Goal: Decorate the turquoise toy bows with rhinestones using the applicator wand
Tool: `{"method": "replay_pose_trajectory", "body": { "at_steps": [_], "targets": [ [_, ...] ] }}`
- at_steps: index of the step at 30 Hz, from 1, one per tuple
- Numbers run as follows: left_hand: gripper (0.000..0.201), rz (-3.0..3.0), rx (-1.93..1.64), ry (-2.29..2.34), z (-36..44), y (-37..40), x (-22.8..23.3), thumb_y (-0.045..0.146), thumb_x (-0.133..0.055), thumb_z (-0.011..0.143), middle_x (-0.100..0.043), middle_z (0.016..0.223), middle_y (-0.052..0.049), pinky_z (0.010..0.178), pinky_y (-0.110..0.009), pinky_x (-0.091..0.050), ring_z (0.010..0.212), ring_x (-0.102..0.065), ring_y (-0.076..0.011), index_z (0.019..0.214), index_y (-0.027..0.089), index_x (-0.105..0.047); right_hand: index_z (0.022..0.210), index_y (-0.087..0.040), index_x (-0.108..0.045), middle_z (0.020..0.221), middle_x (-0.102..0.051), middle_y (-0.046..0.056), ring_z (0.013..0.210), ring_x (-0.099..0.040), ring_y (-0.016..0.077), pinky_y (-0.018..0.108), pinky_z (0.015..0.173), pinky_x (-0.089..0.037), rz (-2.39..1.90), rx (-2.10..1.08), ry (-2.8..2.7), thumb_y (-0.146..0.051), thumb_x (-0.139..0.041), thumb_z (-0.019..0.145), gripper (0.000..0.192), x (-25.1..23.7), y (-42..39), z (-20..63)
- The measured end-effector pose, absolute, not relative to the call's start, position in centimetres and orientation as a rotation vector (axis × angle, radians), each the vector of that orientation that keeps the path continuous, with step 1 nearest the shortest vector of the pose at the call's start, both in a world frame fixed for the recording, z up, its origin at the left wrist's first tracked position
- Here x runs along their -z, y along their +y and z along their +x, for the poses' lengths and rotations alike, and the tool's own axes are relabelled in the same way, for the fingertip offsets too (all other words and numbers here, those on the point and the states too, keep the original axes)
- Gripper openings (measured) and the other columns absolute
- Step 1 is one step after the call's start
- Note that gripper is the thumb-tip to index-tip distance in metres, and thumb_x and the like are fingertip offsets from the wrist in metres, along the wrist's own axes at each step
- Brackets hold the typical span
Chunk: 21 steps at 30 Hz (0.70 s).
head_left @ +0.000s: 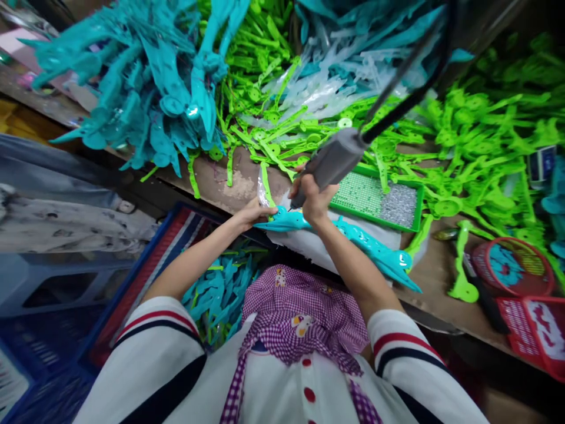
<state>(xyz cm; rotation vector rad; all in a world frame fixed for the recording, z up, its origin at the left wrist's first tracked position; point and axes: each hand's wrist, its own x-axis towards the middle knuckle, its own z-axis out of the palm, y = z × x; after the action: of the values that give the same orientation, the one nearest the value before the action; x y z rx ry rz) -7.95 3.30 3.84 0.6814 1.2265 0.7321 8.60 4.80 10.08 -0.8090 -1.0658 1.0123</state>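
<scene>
My right hand (315, 200) is wrapped round a grey electric screwdriver (333, 158), its tip pointing down at the left part of a long turquoise plastic piece (371, 242). Whether the tip touches the piece I cannot tell. That piece lies along the bench edge on a white cloth (320, 242). With closed fingers, my left hand (252, 213) grips its left end, where a bright green plastic arm (266, 182) meets it. Just behind my right hand is a green tray (417, 218) with a perforated plate and small silver screws (398, 205).
Turquoise parts (154, 88) are heaped at the back left, green parts (477, 129) across the back and right. Red baskets (529, 288) stand at the right edge. A black cable (406, 106) runs up from the screwdriver. More turquoise pieces (225, 288) lie below the bench, beside my lap.
</scene>
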Motion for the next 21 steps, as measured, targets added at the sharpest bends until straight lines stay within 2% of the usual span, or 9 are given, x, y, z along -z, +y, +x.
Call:
{"method": "replay_pose_trajectory", "body": {
  "at_steps": [4,10,15,21],
  "targets": [
    [0.062,0.705,-0.73,1.231,-8.0,3.3,-3.7,0.02,-0.094,0.048,-0.068,0.069,0.004,0.055,-0.023,-0.049,0.056,-0.063,-0.012,0.098,0.018,-0.056,0.075,-0.021,-0.064,0.048,-0.052,-0.006,0.04,-0.053,0.01,0.026,0.044,-0.047,-0.824,-1.041,-1.151,-0.069,-0.063,0.076,0.047,-8.8,4.9,6.1],
    [0.051,0.736,-0.763,1.248,-7.7,3.6,-3.5,0.012,-0.091,0.053,-0.061,0.06,0.007,0.055,-0.022,-0.047,0.053,-0.06,-0.0099,0.092,0.017,-0.058,0.07,-0.021,-0.062,0.049,-0.054,-0.006,0.038,-0.05,0.009,0.025,0.042,-0.044,-0.803,-1.031,-1.187,-0.063,-0.069,0.076,0.043,-8.2,5.3,5.7],
    [0.052,0.754,-0.779,1.272,-7.7,3.6,-3.5,0.011,-0.088,0.055,-0.063,0.064,0.006,0.06,-0.023,-0.049,0.057,-0.06,-0.0097,0.099,0.016,-0.061,0.069,-0.022,-0.06,0.049,-0.055,-0.006,0.039,-0.05,0.0099,0.027,0.043,-0.044,-0.821,-0.972,-1.247,-0.065,-0.066,0.078,0.044,-7.9,5.3,5.4],
    [0.051,0.753,-0.782,1.266,-7.8,3.6,-3.3,0.011,-0.087,0.055,-0.063,0.067,0.006,0.051,-0.022,-0.042,0.051,-0.055,-0.0074,0.097,0.017,-0.058,0.072,-0.023,-0.059,0.051,-0.055,-0.005,0.045,-0.051,0.0118,0.029,0.047,-0.046,-0.862,-0.971,-1.346,-0.065,-0.063,0.081,0.043,-7.5,5.2,5.3]
  ]
}}
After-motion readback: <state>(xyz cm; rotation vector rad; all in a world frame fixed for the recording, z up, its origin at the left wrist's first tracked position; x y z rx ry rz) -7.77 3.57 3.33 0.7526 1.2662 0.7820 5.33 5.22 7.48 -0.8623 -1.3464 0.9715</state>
